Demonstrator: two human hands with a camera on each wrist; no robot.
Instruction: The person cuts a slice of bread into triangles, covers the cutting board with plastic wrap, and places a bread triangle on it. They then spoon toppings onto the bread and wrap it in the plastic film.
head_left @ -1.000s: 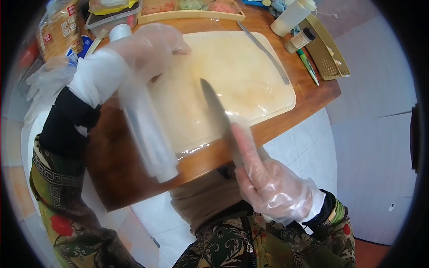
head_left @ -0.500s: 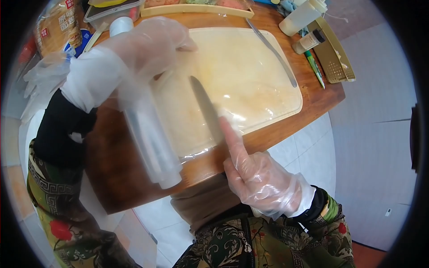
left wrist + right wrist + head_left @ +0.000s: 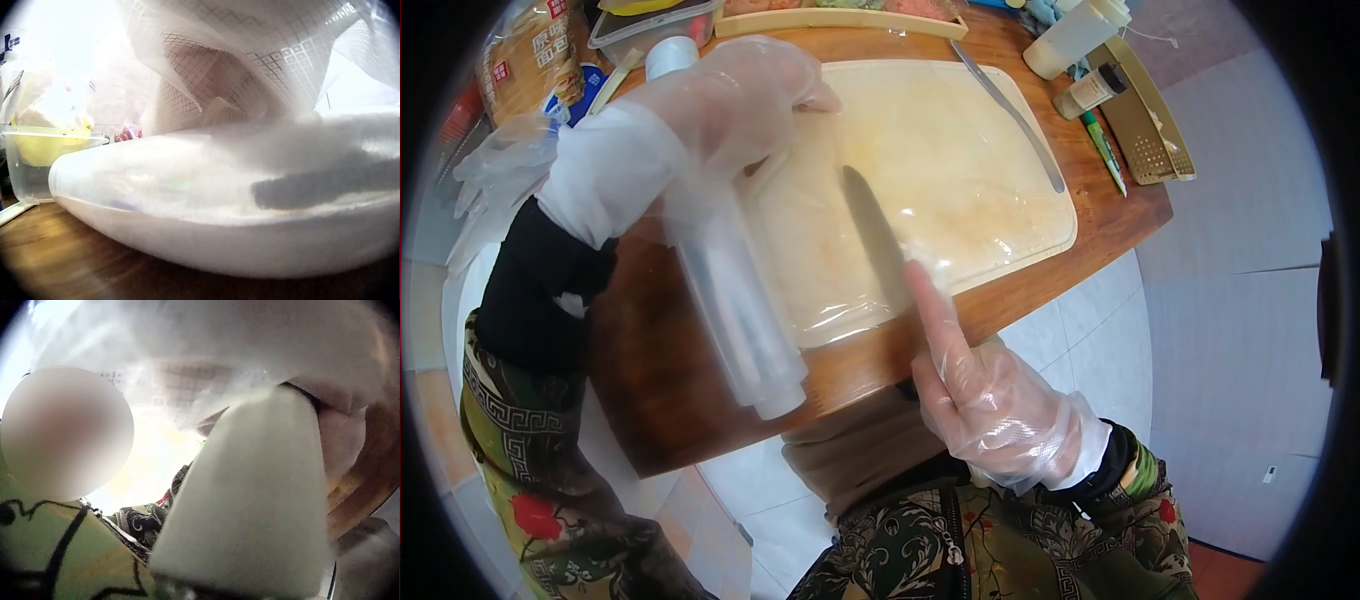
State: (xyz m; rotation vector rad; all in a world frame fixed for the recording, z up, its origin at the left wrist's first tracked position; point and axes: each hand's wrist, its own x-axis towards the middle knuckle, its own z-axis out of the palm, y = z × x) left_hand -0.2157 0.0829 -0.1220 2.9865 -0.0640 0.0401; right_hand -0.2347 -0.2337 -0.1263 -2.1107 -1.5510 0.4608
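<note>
In the head view a clear roll of plastic wrap (image 3: 745, 310) slants along the left side of a cream cutting board (image 3: 940, 150), and shiny film covers the board. The gloved left hand (image 3: 730, 100) lies across the roll's upper part, fingers bent down over its board side; in the left wrist view those fingers (image 3: 219, 94) are behind the roll (image 3: 187, 194). The gloved right hand (image 3: 1010, 410) grips a knife (image 3: 875, 235) at the board's near edge, index finger stretched along it, blade over the board. The knife's pale handle end (image 3: 244, 500) fills the right wrist view.
A second blade (image 3: 1010, 115) lies along the board's right side. Beyond are a squeeze bottle (image 3: 1075, 40), a spice jar (image 3: 1090, 92), a green marker (image 3: 1105, 155) and a basket (image 3: 1150, 130). A food tray (image 3: 830, 18), a plastic tub (image 3: 650, 35) and bagged bread (image 3: 530, 60) stand behind.
The right hand and knife swung left, then back slightly right since half a second ago. The left hand has kept its place on the roll; the head view shifted a little.
</note>
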